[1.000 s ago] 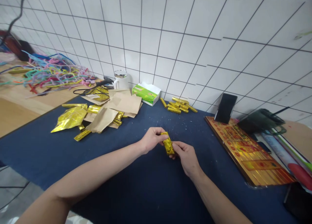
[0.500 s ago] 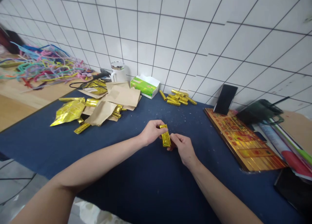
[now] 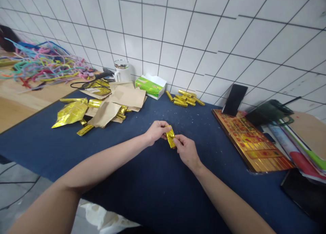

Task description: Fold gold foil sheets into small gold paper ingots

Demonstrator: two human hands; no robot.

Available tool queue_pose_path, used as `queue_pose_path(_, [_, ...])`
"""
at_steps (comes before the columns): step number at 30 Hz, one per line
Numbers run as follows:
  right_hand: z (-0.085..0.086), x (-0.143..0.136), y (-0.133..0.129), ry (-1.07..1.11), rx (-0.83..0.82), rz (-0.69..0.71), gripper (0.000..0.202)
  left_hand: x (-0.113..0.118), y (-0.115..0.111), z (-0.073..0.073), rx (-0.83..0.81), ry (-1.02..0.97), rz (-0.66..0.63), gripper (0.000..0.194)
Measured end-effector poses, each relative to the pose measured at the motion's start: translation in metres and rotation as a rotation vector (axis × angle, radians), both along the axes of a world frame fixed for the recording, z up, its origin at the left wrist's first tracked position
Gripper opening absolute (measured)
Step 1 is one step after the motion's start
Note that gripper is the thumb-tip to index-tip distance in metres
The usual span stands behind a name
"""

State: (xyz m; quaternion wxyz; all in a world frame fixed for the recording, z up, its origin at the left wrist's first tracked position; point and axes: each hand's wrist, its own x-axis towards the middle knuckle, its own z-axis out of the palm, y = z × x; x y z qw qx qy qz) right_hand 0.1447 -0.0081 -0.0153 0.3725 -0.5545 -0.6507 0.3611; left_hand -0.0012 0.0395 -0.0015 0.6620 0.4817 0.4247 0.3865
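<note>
Head view: left hand (image 3: 156,131) and right hand (image 3: 185,150) meet above the blue counter (image 3: 142,179), both pinching one small gold foil piece (image 3: 170,137) between fingertips. Finished gold bars (image 3: 183,99) are piled near the tiled wall; crumpled foil sheets (image 3: 71,112) lie far left.

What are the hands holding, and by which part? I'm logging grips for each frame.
A small folded gold foil piece, pinched by both hands: left hand at its upper end, right hand at its lower end.
</note>
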Motion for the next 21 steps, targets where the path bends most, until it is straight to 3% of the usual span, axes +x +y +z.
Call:
queue_pose_path(6, [-0.001, -0.008, -0.008, -0.339, 0.161, -0.117, 0.020, 0.006, 0.007, -0.004, 0.201, 0.292, -0.036, 0.013])
queue_pose_path(12, [-0.005, -0.009, -0.012, -0.494, 0.195, -0.168, 0.029, 0.014, 0.018, 0.002, 0.575, 0.908, -0.141, 0.013])
queue_pose_path(15, [-0.005, -0.011, -0.012, -0.634, 0.245, -0.134, 0.020, 0.017, 0.022, 0.005, 0.583, 1.076, -0.225, 0.014])
queue_pose_path(21, [-0.004, -0.015, -0.013, -0.864, 0.273, -0.097, 0.021, 0.022, 0.025, 0.008, 0.598, 1.189, -0.286, 0.013])
